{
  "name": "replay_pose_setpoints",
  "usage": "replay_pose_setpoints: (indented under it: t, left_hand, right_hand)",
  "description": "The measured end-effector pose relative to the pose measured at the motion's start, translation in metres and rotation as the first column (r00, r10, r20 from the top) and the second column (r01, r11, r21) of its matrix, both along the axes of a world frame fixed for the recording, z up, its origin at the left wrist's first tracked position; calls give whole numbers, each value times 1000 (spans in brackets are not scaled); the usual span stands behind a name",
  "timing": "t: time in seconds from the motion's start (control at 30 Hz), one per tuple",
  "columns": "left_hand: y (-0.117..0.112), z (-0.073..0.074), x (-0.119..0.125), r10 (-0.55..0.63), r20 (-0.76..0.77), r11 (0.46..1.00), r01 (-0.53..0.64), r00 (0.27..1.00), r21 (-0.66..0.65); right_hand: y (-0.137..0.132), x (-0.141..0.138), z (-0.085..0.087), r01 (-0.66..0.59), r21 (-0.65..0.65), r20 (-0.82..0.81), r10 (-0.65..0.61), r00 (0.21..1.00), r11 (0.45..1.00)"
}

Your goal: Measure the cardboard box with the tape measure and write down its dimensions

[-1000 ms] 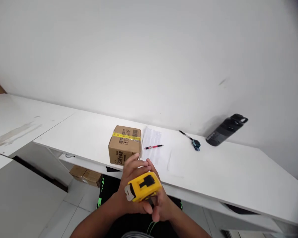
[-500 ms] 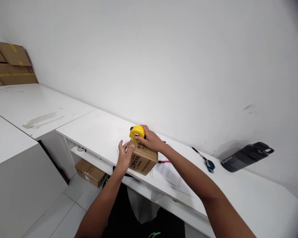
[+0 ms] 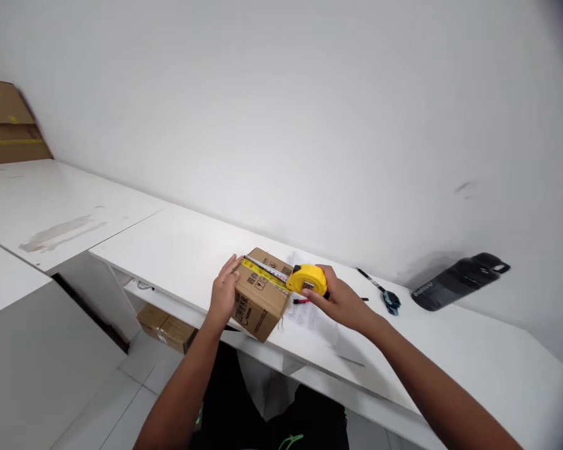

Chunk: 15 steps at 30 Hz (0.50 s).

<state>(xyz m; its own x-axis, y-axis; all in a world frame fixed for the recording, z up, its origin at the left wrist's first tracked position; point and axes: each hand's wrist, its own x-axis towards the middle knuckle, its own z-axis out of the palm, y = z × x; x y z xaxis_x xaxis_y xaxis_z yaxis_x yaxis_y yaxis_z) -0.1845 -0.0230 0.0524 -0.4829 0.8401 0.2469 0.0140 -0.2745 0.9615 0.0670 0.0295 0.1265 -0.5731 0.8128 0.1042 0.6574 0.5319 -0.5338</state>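
Observation:
A small brown cardboard box [image 3: 261,299] with black print sits near the front edge of the white desk, set at an angle. Across its top lies the yellow blade [image 3: 263,270] of a tape measure, running from the box's left edge to the yellow case [image 3: 308,279]. My right hand [image 3: 342,300] is closed around that case, just off the box's right edge. On the left side, my left hand [image 3: 223,292] grips the box, its fingertips at the upper left edge beside the blade's end. Whether those fingers also pinch the blade's hook, I cannot tell.
Printed paper [image 3: 309,319] and a red pen [image 3: 301,301] lie right of the box. Farther right are a dark wristwatch [image 3: 391,302] and a black bottle [image 3: 457,282] by the wall. Stacked cartons [image 3: 14,140] stand far left; another carton [image 3: 166,328] sits below the desk.
My right hand has moved right with the tape measure case, and the blade now stretches over the box top. My left hand has shifted to the box's left edge. The view has turned slightly right.

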Motion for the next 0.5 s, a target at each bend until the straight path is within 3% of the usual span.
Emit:
replay_pose_setpoints:
  t: [0.1, 0.23, 0.37, 0.5]
  left_hand:
    - [5, 0, 0, -6, 45, 999, 4, 999, 35]
    - [6, 3, 1, -7, 120, 1000, 6, 993, 6]
    - [3, 9, 2, -19, 130, 1000, 22, 991, -22]
    - [2, 14, 3, 62, 57, 998, -60, 996, -27]
  right_hand:
    - [-17, 16, -12, 73, 0, -45, -73, 996, 997]
    - [-28, 17, -24, 115, 46, -104, -110, 989, 992]
    - [-30, 14, -28, 119, 69, -173, -106, 979, 990]
    - [-29, 6, -26, 174, 125, -169, -152, 974, 977]
